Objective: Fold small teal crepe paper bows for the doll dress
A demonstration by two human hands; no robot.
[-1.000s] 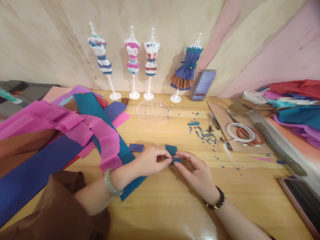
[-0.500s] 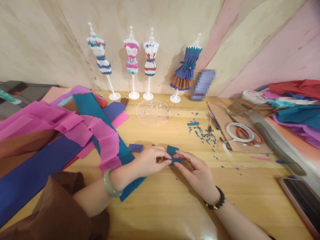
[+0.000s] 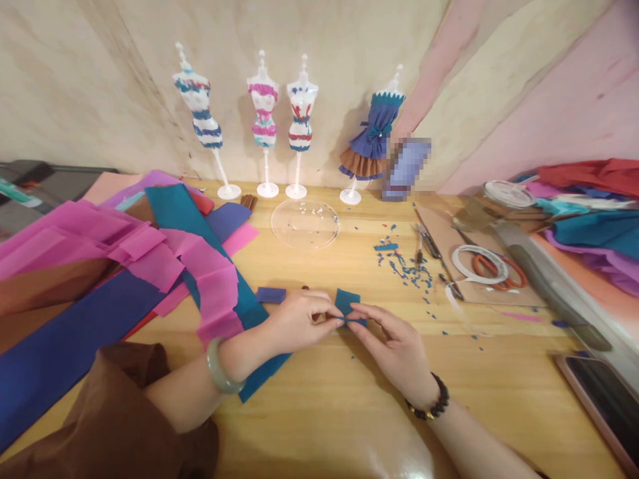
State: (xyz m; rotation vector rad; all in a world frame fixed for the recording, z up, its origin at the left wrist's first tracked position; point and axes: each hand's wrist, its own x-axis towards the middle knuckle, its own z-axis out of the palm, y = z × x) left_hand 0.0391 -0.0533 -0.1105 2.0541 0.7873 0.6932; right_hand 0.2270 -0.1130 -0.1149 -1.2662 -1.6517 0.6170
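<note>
Over the middle of the table, a small piece of teal crepe paper (image 3: 348, 301) is held between my two hands. My left hand (image 3: 304, 320) pinches its near left edge with thumb and fingertips. From the other side, my right hand (image 3: 392, 346) grips the near edge between thumb and forefinger, its tips almost touching the left ones. The pinched part is mostly hidden by the fingers. Just beyond my left hand lies a small dark blue paper piece (image 3: 271, 295).
Pink crepe strips (image 3: 210, 279) and a long teal strip (image 3: 239, 299) lie left. Mini mannequins stand at the wall, one in a blue and brown dress (image 3: 372, 140). Right are paper scraps (image 3: 409, 269), a white tape roll (image 3: 479, 264), orange-handled scissors (image 3: 516, 273) and a phone (image 3: 599, 399).
The fingertips have drawn closer together on the teal paper, and its near edge now looks more pinched. The paper has shifted slightly right. Everything else stays in place.
</note>
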